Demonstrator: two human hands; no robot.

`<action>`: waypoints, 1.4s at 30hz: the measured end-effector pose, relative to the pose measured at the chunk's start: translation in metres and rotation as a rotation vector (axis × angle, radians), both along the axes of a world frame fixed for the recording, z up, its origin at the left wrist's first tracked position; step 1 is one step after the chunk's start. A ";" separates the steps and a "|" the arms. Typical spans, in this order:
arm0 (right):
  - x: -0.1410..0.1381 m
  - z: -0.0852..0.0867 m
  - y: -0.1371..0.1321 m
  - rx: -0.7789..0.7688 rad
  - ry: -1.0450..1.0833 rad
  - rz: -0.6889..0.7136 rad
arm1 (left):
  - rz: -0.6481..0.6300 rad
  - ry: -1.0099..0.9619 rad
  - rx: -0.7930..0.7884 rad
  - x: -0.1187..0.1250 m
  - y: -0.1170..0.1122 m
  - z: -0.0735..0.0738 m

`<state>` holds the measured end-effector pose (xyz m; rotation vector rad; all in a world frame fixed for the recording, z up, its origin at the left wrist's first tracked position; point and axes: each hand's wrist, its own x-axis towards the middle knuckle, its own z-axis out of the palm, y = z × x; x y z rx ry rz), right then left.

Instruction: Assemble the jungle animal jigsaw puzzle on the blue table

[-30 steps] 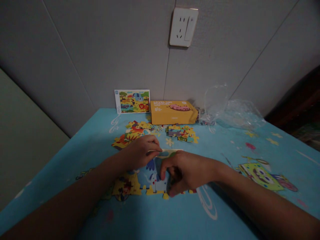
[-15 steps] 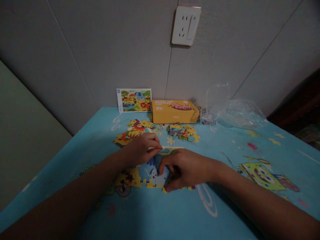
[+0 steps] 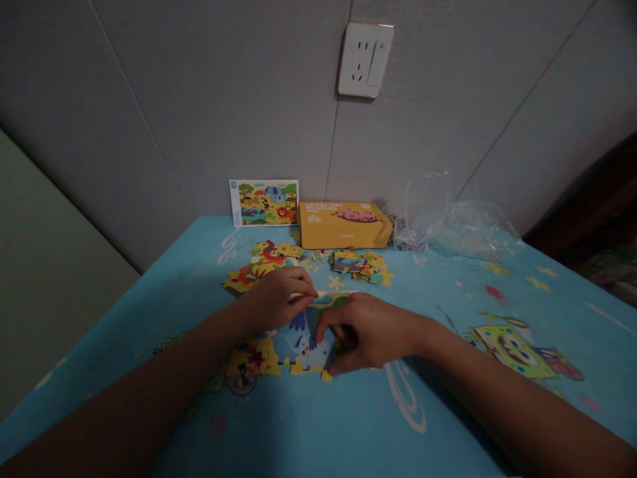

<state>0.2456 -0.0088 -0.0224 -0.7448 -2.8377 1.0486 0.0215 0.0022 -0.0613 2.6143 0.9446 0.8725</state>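
A partly joined jigsaw (image 3: 293, 345) with a blue elephant and yellow ground lies on the blue tablecloth (image 3: 318, 425) in front of me. My left hand (image 3: 276, 302) rests on its upper left part, fingers curled and pinching the puzzle's top edge. My right hand (image 3: 368, 332) lies on its right part, fingers bent down and pressing the pieces, thumb at the lower edge. Much of the joined puzzle is hidden under both hands.
Loose puzzle pieces lie in two heaps (image 3: 259, 265) (image 3: 361, 264) behind my hands. A yellow puzzle box (image 3: 343, 226) and a reference picture card (image 3: 263, 202) stand at the wall. Crumpled clear plastic bags (image 3: 458, 226) lie to the right. A wall socket (image 3: 365, 60) is above.
Both hands stay on the puzzle. The right hand's fingers have shifted slightly on the pieces; the view has wobbled a little.
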 end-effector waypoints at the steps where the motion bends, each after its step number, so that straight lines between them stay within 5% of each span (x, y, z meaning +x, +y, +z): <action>1: 0.000 -0.001 0.001 -0.020 0.004 -0.004 | 0.002 -0.003 -0.001 0.000 0.000 0.000; 5: 0.002 -0.003 0.003 -0.069 0.042 -0.016 | 0.001 0.009 0.025 0.000 0.004 -0.002; 8: 0.003 -0.005 0.005 -0.074 0.085 -0.029 | 0.117 0.017 0.113 -0.001 0.006 0.000; 12: 0.005 -0.006 0.005 -0.085 0.111 -0.041 | 0.637 0.088 0.182 -0.005 0.007 0.006; 14: 0.005 -0.006 0.005 -0.072 0.121 -0.047 | 0.925 0.168 0.130 -0.008 0.007 0.007; 16: 0.004 -0.006 0.005 -0.062 0.136 -0.046 | 1.075 0.270 0.027 -0.011 0.007 0.006; 20: 0.004 -0.006 0.005 -0.064 0.152 -0.045 | 1.088 0.391 -0.141 -0.012 0.008 0.005; 31: 0.004 -0.007 0.006 -0.098 0.136 -0.068 | 1.038 0.428 -0.170 -0.011 0.009 0.014; 42: 0.000 -0.013 0.004 -0.130 0.171 -0.164 | 0.988 0.022 -0.029 -0.013 0.010 0.015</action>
